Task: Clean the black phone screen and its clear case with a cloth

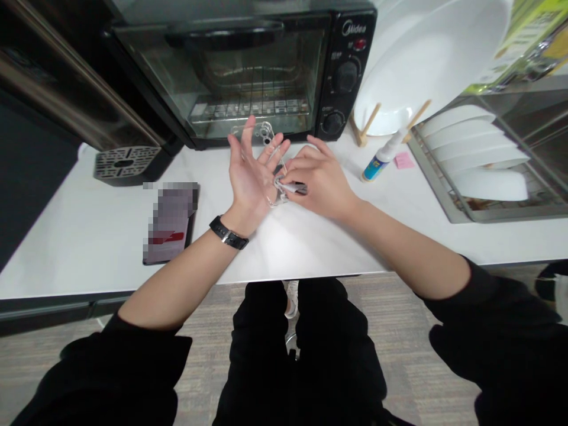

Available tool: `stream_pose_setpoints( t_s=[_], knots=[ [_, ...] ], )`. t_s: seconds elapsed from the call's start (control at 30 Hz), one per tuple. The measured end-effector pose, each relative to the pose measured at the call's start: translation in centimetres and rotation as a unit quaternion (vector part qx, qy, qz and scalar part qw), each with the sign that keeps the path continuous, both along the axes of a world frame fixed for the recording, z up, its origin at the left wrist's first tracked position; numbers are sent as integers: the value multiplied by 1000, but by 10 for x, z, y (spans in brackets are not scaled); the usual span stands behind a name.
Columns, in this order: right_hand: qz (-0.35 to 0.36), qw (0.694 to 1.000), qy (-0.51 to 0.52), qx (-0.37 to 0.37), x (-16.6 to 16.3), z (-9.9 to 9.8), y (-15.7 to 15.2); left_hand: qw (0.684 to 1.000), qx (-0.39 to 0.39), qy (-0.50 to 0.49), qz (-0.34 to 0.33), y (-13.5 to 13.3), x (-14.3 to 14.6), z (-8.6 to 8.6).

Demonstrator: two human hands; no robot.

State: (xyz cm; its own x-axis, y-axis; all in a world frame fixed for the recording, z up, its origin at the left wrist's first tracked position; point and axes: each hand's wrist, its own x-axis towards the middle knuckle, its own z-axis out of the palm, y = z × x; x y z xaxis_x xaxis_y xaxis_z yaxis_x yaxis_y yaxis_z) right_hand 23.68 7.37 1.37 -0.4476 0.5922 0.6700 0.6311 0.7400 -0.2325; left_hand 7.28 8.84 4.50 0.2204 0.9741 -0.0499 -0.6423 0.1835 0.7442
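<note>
Over the white countertop (110,236), in front of the black toaster oven (248,71), your two hands meet. Your left hand (248,171) is held open, palm up and fingers spread, with a clear phone case (270,148) resting against its fingers; the case's camera cutout sits near your fingertips. Your right hand (317,180) is curled, pinching a small grey cloth or wipe (290,187) against the lower part of the case, touching your left palm. A black watch (228,232) circles your left wrist.

To your left on the counter lies a phone (171,222), flat and well apart from your hands, with a drip grille (126,160) behind it. To your right stands a small spray bottle (380,158), tilted, just beside a pink sticky note (403,160). Beyond them a dish rack (488,207) holds white plates (479,160), and a large white plate (426,59) leans on wooden pegs.
</note>
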Motion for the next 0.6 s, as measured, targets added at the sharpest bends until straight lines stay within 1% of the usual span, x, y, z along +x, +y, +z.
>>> stream_pose_setpoints(
  t_s=[0.17,0.27,0.33,0.4,0.47,0.53,0.6],
  knots=[
    [-126,992,11,4,3,5,1,996,1,17,-87,-6,6,2],
    [-178,984,33,6,5,8,1,990,-4,32,-136,-10,12,-3],
    [-200,979,43,7,6,9,1,985,-13,48,-166,-12,17,-8],
    [-206,977,57,5,5,9,0,976,-40,69,-203,-13,20,-13],
    [-198,977,86,-7,5,7,0,967,-76,82,-228,-13,23,-16],
    [-167,979,116,-27,4,4,2,964,-101,83,-233,-13,24,-17],
    [-122,983,130,-45,5,2,4,967,-108,71,-221,-12,24,-15]
  ],
)
